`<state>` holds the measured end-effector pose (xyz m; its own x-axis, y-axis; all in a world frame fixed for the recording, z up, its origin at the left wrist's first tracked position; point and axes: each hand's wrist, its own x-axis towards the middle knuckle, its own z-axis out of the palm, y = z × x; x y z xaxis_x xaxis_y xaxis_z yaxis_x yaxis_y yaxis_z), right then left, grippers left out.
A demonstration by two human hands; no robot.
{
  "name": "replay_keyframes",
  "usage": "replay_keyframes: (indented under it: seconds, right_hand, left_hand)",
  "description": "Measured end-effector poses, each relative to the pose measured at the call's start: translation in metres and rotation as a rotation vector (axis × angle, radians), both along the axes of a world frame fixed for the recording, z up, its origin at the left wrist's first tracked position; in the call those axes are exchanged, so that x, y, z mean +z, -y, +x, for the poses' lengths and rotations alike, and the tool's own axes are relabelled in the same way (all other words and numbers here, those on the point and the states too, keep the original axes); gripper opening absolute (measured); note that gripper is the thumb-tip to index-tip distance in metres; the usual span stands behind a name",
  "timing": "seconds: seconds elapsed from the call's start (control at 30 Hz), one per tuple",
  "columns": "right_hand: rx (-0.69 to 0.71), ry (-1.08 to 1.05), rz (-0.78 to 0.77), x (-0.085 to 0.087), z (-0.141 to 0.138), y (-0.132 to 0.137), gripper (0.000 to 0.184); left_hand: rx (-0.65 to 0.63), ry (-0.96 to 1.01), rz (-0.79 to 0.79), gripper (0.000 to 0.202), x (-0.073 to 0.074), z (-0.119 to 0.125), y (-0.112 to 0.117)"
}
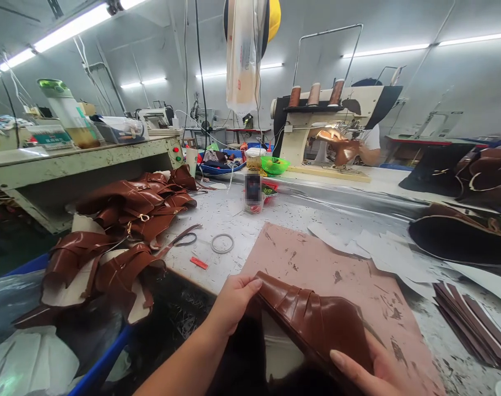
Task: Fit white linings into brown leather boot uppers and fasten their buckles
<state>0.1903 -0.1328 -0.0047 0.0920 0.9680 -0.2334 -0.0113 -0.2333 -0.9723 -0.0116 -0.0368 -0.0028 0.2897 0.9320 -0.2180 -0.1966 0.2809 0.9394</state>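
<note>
Both hands hold a glossy brown leather shoe upper [308, 308] with crossed straps, just over the near edge of the table. My left hand [234, 302] pinches its far left end between thumb and fingers. At the lower right, my right hand [370, 363] grips the wider end, thumb on the near side and fingers behind the leather. Under the piece lies a pinkish-brown work sheet [292, 253] with dark marks. To the left, a pile of similar brown shoe uppers [130, 203] with pale linings and gold buckles spills over the table's edge.
Scissors [186, 237], a grey ring [222, 243] and a red strip [199, 263] lie on the table [217, 220]. Dark leather strips [469, 324] and white paper pieces [391, 253] are at right. A blue bin [105, 357] stands lower left. Behind a sewing machine [328, 121], another person's hands hold brown leather.
</note>
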Motion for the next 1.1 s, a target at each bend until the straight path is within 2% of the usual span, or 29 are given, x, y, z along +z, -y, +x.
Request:
replay_keyframes:
  seconds: [0.13,0.27,0.33,0.47,0.57,0.7,0.8,0.9,1.1]
  right_hand:
    - [-0.043,-0.044,0.042,-0.005,0.001,-0.001,0.057]
    - [-0.049,0.036,0.098,-0.008,0.003,-0.002,0.054]
    - [-0.021,0.072,0.110,-0.008,0.005,-0.003,0.054]
    - [0.014,0.052,0.136,-0.006,0.008,-0.004,0.052]
    - [0.030,0.020,0.149,-0.006,0.008,-0.005,0.048]
    - [0.033,0.013,0.166,-0.004,0.010,-0.006,0.048]
    - [0.028,0.003,0.161,-0.002,0.010,-0.007,0.047]
    - [0.032,-0.014,0.164,-0.003,0.011,-0.007,0.044]
    - [0.062,-0.043,0.175,-0.004,0.015,-0.010,0.044]
  left_hand:
    - [0.053,0.194,-0.090,0.029,0.000,0.010,-0.001]
    - [0.085,0.264,-0.191,0.031,-0.003,0.017,0.000]
    - [0.049,0.233,-0.202,0.033,-0.003,0.020,0.004]
    - [-0.067,0.167,-0.119,0.037,0.000,0.026,0.010]
    - [-0.035,0.193,-0.141,0.032,0.000,0.031,0.013]
    - [0.038,0.185,-0.219,0.036,-0.002,0.037,0.017]
    - [-0.034,0.089,-0.209,0.043,-0.001,0.038,0.019]
    - [-0.089,0.035,-0.184,0.041,0.001,0.039,0.020]
    - [-0.091,0.137,-0.265,0.037,-0.001,0.045,0.018]
